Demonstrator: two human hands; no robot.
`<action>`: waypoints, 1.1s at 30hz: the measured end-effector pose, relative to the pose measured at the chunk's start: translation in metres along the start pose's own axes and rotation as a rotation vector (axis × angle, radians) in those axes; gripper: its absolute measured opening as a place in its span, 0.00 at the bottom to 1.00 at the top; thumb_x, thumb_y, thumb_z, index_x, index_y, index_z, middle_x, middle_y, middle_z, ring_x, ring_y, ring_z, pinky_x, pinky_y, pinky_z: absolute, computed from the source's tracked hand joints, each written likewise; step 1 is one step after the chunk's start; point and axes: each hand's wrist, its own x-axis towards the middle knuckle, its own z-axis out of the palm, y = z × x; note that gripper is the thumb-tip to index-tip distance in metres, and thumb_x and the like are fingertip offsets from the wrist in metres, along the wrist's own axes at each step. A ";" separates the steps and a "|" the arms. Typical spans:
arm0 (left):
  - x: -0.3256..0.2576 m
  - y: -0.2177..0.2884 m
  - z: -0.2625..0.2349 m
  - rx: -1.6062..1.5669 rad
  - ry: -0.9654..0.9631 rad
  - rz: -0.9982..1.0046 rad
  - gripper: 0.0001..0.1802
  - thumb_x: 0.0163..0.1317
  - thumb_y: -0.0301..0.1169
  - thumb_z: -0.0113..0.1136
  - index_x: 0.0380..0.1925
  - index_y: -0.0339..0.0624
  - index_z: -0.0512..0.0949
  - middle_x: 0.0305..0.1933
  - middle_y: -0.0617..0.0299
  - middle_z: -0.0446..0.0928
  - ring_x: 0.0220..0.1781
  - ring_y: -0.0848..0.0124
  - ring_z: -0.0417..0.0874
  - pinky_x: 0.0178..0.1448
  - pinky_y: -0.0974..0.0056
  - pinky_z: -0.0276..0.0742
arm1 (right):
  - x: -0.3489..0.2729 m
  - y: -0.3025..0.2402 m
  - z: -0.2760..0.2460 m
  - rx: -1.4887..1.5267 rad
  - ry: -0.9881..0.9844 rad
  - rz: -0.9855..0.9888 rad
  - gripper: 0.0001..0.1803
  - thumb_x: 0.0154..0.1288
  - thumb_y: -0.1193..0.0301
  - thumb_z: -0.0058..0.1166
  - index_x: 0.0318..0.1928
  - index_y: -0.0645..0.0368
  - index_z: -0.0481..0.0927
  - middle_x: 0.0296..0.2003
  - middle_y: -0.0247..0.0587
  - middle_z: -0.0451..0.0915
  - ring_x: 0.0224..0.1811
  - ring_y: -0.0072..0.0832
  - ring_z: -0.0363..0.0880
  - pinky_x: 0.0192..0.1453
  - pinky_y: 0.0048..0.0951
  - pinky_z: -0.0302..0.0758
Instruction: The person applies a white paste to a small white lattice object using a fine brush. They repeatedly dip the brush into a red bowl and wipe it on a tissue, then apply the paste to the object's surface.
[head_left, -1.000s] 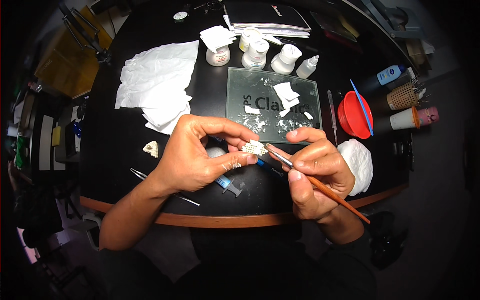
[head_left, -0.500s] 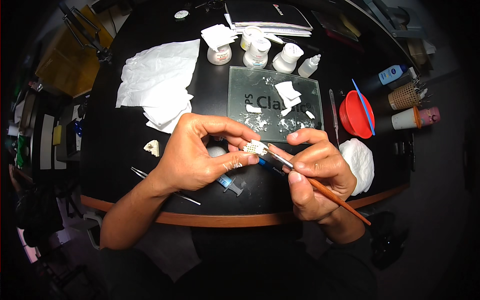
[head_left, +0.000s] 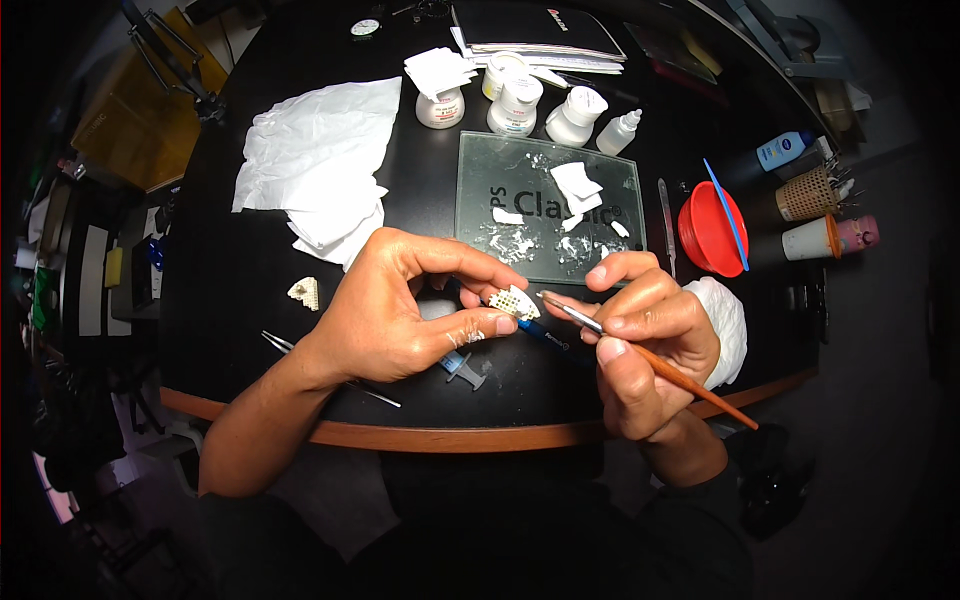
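Observation:
Between the thumb and fingertips of my left hand (head_left: 395, 300) is a small cream dental model piece (head_left: 514, 302) with a grid of holes on one side. White paste smears that thumb. My right hand (head_left: 655, 340) grips a fine brush (head_left: 690, 385) with a reddish wooden handle and metal ferrule. Its tip points at the model piece, with a slight gap between them. Below my hands lie a syringe (head_left: 464, 371) with a grey plunger and a blue pen-like item (head_left: 545, 335), both partly hidden. Beyond them is a glass slab (head_left: 470, 180) with white paste and tissue scraps.
White jars (head_left: 514, 105) and a dropper bottle (head_left: 619, 132) line the slab's far side. A red bowl (head_left: 705, 240) with a blue stick and a crumpled white cloth (head_left: 728, 325) sit right. Left are paper towels (head_left: 320, 140), another model piece (head_left: 304, 293) and tweezers (head_left: 278, 342).
My right hand has drawn the brush slightly right, away from the model piece it was at. My left hand has tilted the piece a little.

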 end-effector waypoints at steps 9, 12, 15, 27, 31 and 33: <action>-0.001 -0.003 0.000 -0.111 -0.117 -0.004 0.17 0.58 0.22 0.74 0.48 0.30 0.86 0.41 0.53 0.85 0.42 0.72 0.84 0.49 0.68 0.78 | 0.005 0.004 0.005 0.489 0.055 0.244 0.05 0.62 0.82 0.52 0.38 0.71 0.76 0.32 0.50 0.77 0.58 0.43 0.75 0.64 0.56 0.83; 0.001 -0.003 -0.002 -0.047 -0.158 0.027 0.17 0.59 0.23 0.73 0.49 0.29 0.86 0.42 0.52 0.85 0.44 0.70 0.85 0.51 0.67 0.79 | 0.005 0.005 0.004 0.516 0.033 0.273 0.04 0.60 0.83 0.51 0.36 0.69 0.77 0.30 0.48 0.77 0.59 0.44 0.76 0.65 0.56 0.83; -0.001 -0.005 -0.002 -0.054 -0.149 0.042 0.17 0.59 0.24 0.72 0.49 0.29 0.86 0.41 0.52 0.85 0.44 0.69 0.85 0.52 0.65 0.79 | 0.004 0.004 0.004 0.506 0.026 0.264 0.04 0.61 0.83 0.51 0.37 0.69 0.77 0.29 0.48 0.78 0.59 0.44 0.76 0.65 0.56 0.83; 0.000 -0.002 0.000 -0.011 -0.156 0.064 0.17 0.59 0.24 0.72 0.48 0.31 0.87 0.40 0.52 0.86 0.43 0.68 0.85 0.52 0.63 0.80 | 0.003 0.005 0.001 0.468 -0.014 0.248 0.03 0.62 0.82 0.54 0.37 0.68 0.78 0.28 0.46 0.80 0.59 0.43 0.76 0.64 0.57 0.82; 0.001 -0.004 -0.001 0.000 -0.155 0.074 0.17 0.59 0.25 0.72 0.48 0.31 0.87 0.40 0.52 0.86 0.43 0.68 0.85 0.52 0.63 0.80 | 0.004 0.007 0.001 0.485 -0.019 0.246 0.03 0.62 0.82 0.54 0.37 0.68 0.78 0.28 0.46 0.80 0.59 0.43 0.76 0.64 0.58 0.82; 0.001 -0.003 -0.001 0.006 -0.163 0.074 0.17 0.59 0.26 0.72 0.48 0.31 0.87 0.40 0.52 0.87 0.42 0.67 0.85 0.52 0.63 0.80 | 0.004 0.007 0.000 0.498 -0.026 0.251 0.03 0.63 0.82 0.53 0.37 0.68 0.78 0.29 0.46 0.80 0.59 0.43 0.76 0.64 0.58 0.82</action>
